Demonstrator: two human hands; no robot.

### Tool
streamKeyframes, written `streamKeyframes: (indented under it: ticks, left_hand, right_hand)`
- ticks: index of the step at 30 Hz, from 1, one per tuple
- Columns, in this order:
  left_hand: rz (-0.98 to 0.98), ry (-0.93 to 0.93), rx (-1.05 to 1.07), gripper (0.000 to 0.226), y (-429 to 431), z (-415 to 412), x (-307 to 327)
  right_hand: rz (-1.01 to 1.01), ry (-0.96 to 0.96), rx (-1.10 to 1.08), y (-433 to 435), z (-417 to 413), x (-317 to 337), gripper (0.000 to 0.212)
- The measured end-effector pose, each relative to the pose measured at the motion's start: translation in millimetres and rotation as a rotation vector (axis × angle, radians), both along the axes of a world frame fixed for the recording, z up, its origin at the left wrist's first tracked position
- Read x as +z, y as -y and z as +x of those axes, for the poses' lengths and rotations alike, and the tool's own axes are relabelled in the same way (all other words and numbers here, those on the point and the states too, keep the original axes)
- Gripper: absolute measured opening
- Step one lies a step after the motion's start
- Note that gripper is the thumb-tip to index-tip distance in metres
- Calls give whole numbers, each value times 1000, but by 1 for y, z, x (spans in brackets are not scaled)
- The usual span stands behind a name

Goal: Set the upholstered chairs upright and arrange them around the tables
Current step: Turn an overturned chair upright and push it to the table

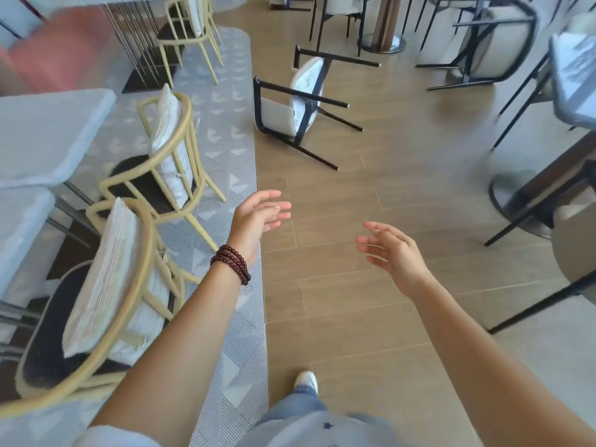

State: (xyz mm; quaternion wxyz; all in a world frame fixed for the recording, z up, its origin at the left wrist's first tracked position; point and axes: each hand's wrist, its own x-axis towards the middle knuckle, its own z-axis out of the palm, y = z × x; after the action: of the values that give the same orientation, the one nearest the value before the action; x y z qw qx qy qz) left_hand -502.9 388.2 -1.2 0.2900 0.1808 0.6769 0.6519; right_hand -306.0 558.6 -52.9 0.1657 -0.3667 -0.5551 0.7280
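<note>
A white upholstered chair (304,91) with black metal legs lies tipped on its side on the wooden floor, ahead of me in the middle distance, legs pointing right. A second overturned chair (493,50) of the same kind lies at the far right. My left hand (258,217), with a dark bead bracelet on the wrist, and my right hand (392,250) are both held out over the floor, fingers apart, holding nothing. Both are well short of the nearer fallen chair.
Yellow-framed chairs (161,156) with cushions stand at white tables (45,133) on a grey patterned rug to the left. A dark pedestal table (574,79) with black-legged chairs stands to the right. Another table base (387,37) is far ahead. My shoe (306,380) is below.
</note>
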Motion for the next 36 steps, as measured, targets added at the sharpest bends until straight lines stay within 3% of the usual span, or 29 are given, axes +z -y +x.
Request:
streamKeyframes:
  ticks: [10,23,36]
  left_hand:
    - [4,27,18,25,-101,-144,-9]
    - [35,48,207,24,-254,-360,-4]
    - [83,86,275,22,-336,-583,-18]
  right_hand:
    - [-7,20,12,-95,-148,-7,22]
    - [-13,22,109,-276,-372,-7,21]
    - [-6,30,141,-367,-607,-20,24]
